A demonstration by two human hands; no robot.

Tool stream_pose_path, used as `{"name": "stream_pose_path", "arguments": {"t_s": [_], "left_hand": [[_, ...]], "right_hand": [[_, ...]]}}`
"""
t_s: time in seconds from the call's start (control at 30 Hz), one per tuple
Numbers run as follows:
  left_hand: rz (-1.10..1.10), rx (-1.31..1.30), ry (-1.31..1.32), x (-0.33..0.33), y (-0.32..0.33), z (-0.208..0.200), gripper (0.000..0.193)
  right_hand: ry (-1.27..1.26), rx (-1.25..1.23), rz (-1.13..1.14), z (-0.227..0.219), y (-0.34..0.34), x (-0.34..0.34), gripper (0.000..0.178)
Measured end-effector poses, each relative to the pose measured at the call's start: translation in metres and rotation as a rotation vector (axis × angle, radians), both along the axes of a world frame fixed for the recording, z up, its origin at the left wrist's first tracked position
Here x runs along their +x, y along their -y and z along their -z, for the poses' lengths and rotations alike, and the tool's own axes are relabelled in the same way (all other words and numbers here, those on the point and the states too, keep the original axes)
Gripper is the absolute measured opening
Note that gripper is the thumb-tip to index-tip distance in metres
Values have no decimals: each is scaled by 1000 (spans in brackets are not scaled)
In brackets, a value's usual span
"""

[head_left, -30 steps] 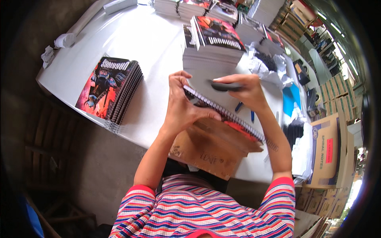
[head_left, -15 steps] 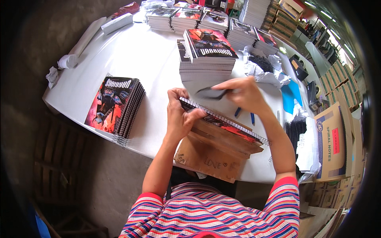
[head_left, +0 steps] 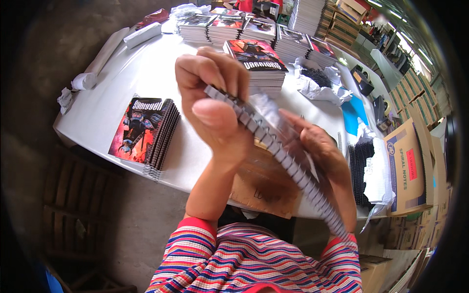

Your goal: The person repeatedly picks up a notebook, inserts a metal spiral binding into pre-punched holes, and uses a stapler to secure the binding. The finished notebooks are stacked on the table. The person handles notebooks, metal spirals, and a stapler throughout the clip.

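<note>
Raised above the table, a spiral notebook [head_left: 278, 149] is tilted with its coiled spine up, running from upper left to lower right. My left hand [head_left: 215, 102] grips its upper-left end, thumb on the near side and fingers curled over the far side. My right hand [head_left: 325, 151], somewhat blurred, holds its right side, fingers along the cover. Under the notebook lies a brown board [head_left: 264, 193], partly hidden. To the left sits a stack of coil-bound notebooks [head_left: 134, 129]. Beyond my hands stands a stack of printed books [head_left: 259, 56], partly covered by my left hand.
More book stacks [head_left: 227, 29] line the table's far side. Crumpled white paper with dark coils [head_left: 315, 83] lies at right, near a blue sheet [head_left: 356, 115]. Black coils [head_left: 361, 176] and a cardboard box [head_left: 408, 168] are at the right edge. Paper rolls [head_left: 84, 81] lie far left.
The notebook has been lifted off the board toward me and tilted. My right hand has moved down onto the notebook; the dark tool it held is out of sight.
</note>
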State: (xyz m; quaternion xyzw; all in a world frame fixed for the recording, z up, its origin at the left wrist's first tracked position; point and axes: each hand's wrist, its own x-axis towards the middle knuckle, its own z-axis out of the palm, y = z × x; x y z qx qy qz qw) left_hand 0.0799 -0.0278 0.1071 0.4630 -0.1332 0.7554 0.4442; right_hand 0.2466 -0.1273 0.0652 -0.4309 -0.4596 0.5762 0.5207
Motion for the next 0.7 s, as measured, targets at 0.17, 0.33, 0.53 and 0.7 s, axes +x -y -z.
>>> {"name": "stream_pose_path", "arguments": {"t_s": [0.17, 0.33, 0.53, 0.7], "left_hand": [[-38, -372, -102, -4, -6, 41, 23], [462, -880, -191, -30, -1, 70, 18], [474, -867, -170, -42, 0, 90, 24], [213, -687, -405, -48, -4, 101, 29]], "right_hand": [[151, 172, 224, 11, 2, -3, 40], [477, 363, 387, 5, 11, -8, 37], [709, 381, 459, 1, 16, -19, 34], [1074, 627, 411, -9, 27, -29, 25]]}}
